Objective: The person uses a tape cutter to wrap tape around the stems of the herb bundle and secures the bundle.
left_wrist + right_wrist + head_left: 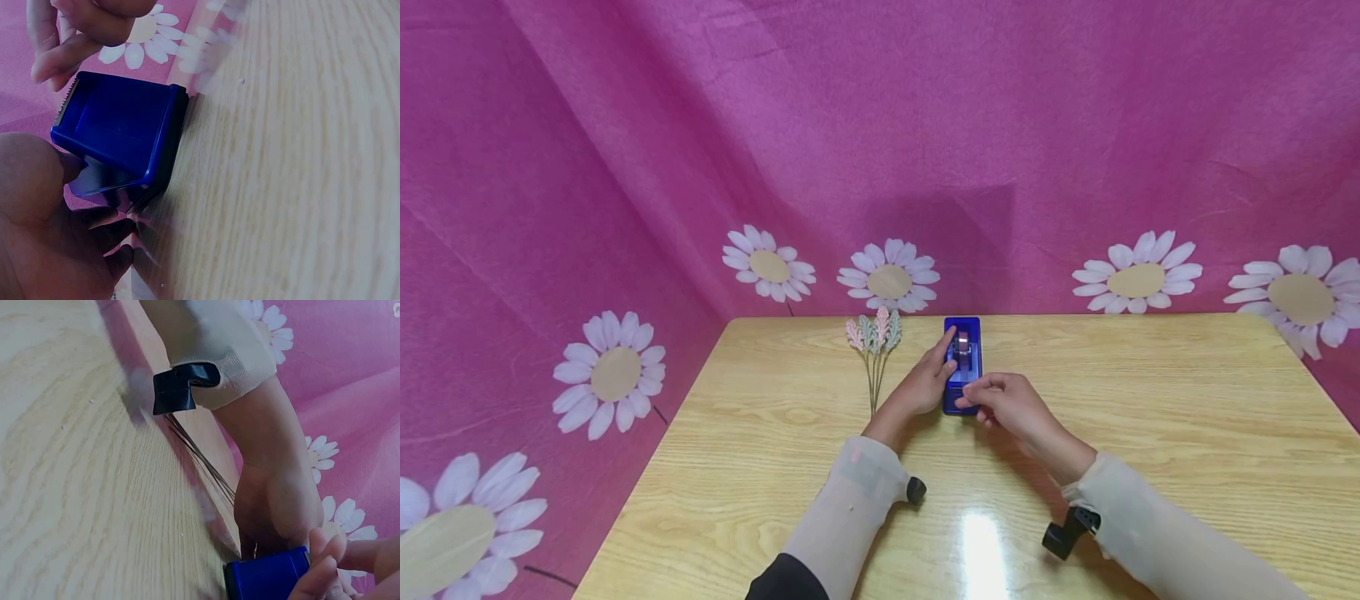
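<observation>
From the head view, your left hand braces the blue tape dispenser near the table's far edge, beside the flower sprigs, likely so it cannot slide. Your right hand pinches at its near end. The left wrist view shows the serrated cutter beneath those curled fingers. The right wrist view shows fingertips on the dispenser.

A light wooden table stands against a daisy-printed pink backdrop.

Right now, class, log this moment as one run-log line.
left hand: holds blue tape dispenser | right hand: pinching at its near end | artificial flower sprigs: lying left | surface: wooden table
</observation>
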### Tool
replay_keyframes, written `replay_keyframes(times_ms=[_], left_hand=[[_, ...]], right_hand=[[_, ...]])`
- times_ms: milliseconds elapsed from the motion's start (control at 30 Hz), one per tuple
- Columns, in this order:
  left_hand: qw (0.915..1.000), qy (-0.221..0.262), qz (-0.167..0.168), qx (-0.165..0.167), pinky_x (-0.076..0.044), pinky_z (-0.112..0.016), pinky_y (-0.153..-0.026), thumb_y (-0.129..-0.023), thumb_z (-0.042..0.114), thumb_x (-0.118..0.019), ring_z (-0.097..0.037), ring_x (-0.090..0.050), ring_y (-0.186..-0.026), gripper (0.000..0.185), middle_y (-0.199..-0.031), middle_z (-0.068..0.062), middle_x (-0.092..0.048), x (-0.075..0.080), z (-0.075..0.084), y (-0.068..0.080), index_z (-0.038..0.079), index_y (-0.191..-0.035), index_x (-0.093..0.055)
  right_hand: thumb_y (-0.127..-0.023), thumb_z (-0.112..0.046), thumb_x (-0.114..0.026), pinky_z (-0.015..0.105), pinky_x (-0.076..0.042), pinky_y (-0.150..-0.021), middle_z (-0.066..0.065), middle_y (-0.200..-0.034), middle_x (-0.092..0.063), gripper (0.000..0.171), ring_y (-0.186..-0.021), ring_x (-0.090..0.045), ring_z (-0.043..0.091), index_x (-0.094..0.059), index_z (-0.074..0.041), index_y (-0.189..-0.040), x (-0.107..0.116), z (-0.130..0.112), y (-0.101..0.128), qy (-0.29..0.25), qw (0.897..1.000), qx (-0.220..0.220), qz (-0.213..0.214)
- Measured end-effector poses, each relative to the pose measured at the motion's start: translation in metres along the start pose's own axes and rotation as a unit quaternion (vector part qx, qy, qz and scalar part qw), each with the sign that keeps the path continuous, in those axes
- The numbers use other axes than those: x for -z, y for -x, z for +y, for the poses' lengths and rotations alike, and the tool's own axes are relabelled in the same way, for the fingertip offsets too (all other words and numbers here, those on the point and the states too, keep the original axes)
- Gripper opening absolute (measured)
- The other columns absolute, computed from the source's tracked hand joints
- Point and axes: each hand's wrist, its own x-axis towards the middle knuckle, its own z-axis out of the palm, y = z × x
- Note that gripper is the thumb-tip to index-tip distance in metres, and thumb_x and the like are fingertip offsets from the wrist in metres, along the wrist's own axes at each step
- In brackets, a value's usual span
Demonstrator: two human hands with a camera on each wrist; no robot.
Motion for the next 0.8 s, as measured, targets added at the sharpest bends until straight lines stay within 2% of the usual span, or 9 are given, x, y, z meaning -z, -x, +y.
replay_keyframes(times_ms=[567,800], left_hand=[[1.0,0.005,0.0,0.002,-0.025,-0.049,-0.124,-0.114,0.025,-0.034,-0.033,-0.03,-0.153,0.058,-0.167,-0.018,-0.03,0.0,0.002,0.001,0.029,-0.167,-0.013],[1.0,0.005,0.001,0.001,-0.025,-0.049,-0.124,-0.114,0.024,-0.035,-0.033,-0.03,-0.153,0.058,-0.167,-0.018,-0.03,0.001,0.003,0.002,0.029,-0.167,-0.013]], right_hand=[[-0.103,-0.011,-0.06,0.022,-0.048,-0.057,0.013,-0.095,-0.079,0.025,-0.062,-0.057,0.006,-0.063,0.011,-0.115,-0.004,0.003,0.01,0.0,1.0,-0.003,-0.001],[-0.103,-0.009,-0.06,0.022,-0.049,-0.057,0.007,-0.09,-0.078,0.024,-0.062,-0.057,0.007,-0.063,0.012,-0.114,-0.007,0.004,0.014,-0.007,1.0,0.001,-0.009]])
